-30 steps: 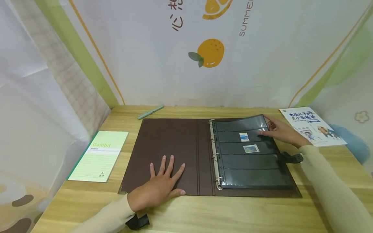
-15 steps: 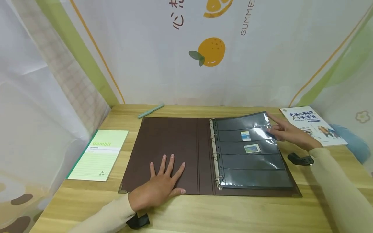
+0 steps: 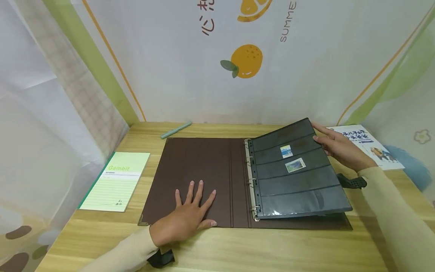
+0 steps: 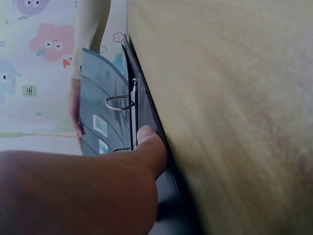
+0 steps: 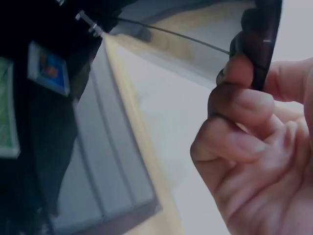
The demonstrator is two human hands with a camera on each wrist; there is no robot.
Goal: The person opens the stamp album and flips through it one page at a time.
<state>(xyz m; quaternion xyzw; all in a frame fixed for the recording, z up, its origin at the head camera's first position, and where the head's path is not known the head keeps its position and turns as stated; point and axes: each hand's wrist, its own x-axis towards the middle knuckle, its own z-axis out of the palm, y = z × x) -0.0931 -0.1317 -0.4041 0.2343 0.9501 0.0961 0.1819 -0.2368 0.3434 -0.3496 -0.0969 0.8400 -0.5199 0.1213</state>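
Observation:
A dark brown ring binder lies spread on the table, metal rings along its spine. Black pocket pages hang on the rings, and the top one carries two small stamps, a blue-and-white stamp and a green-blue stamp. My right hand pinches that page by its outer edge near the top corner, holding it tilted up off the cover. In the right wrist view the other fingers curl below the page edge. My left hand rests flat, fingers spread, on the left inside cover.
A pale green notebook lies left of the binder. Behind it is a green pen. At the back right sits a white booklet, partly behind my right hand. A printed curtain hangs behind the table's far edge.
My right hand has raised the pocket page's outer edge from nearly flat to a clear tilt, moving slightly right and up. My left hand has stayed in place.

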